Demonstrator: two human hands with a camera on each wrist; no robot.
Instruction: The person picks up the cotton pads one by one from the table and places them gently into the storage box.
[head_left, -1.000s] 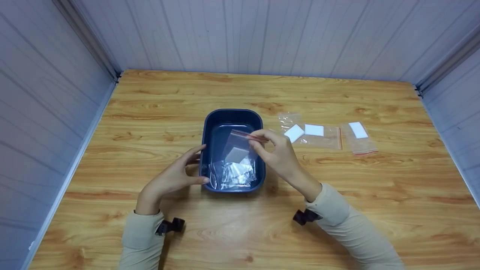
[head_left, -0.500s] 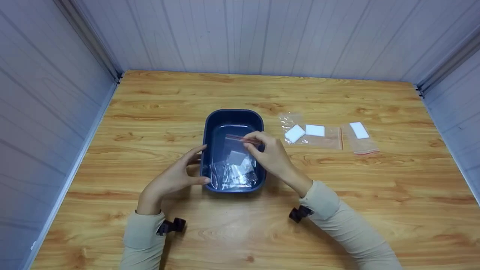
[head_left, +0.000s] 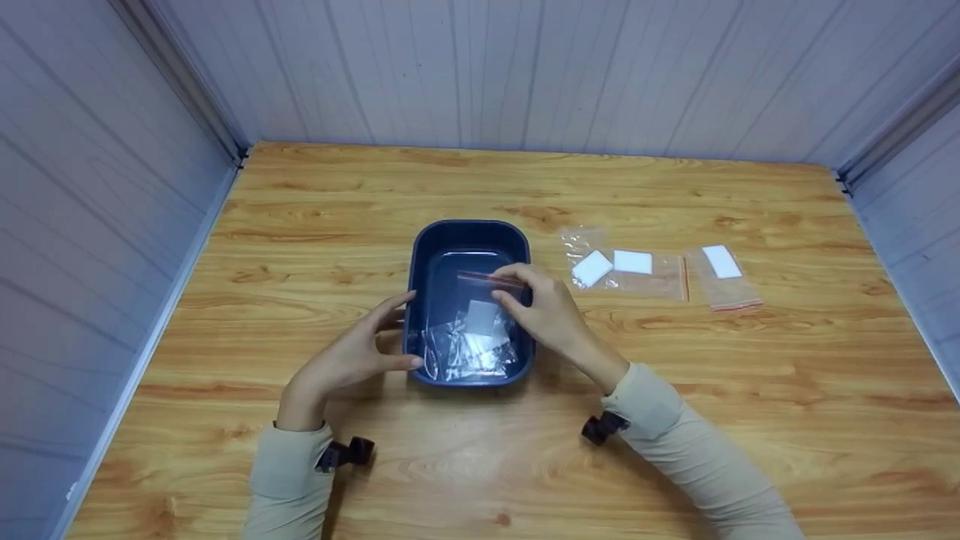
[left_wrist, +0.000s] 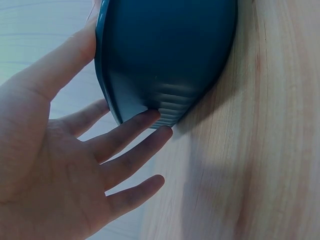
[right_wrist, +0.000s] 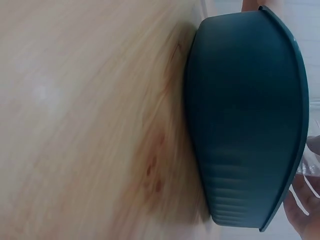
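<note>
A dark blue plastic tub (head_left: 472,228) stands mid-table with several clear zip bags (head_left: 465,360) inside, piled at its near end. My left hand (head_left: 349,349) rests against the tub's left side, thumb over the rim. In the left wrist view its fingers (left_wrist: 135,160) are spread and fairly straight, some touching the outer wall. Over the tub's right rim reaches my right hand (head_left: 551,311), thumb and index finger apart. Just beside those fingertips is the red seal of a clear zip bag (head_left: 480,319) with a white card in it. In the right wrist view, the tub hides most of this hand.
To the right of the tub lie three clear zip bags, each with a white piece: a left bag (head_left: 592,268), a middle bag (head_left: 634,262) overlapping it, and a right bag (head_left: 722,262). Pale panel walls (head_left: 495,75) enclose the wooden table (head_left: 480,465).
My right hand has moved left and down over the tub with the bag, and its thumb and index finger have parted from the seal. The left hand keeps its place at the tub.
</note>
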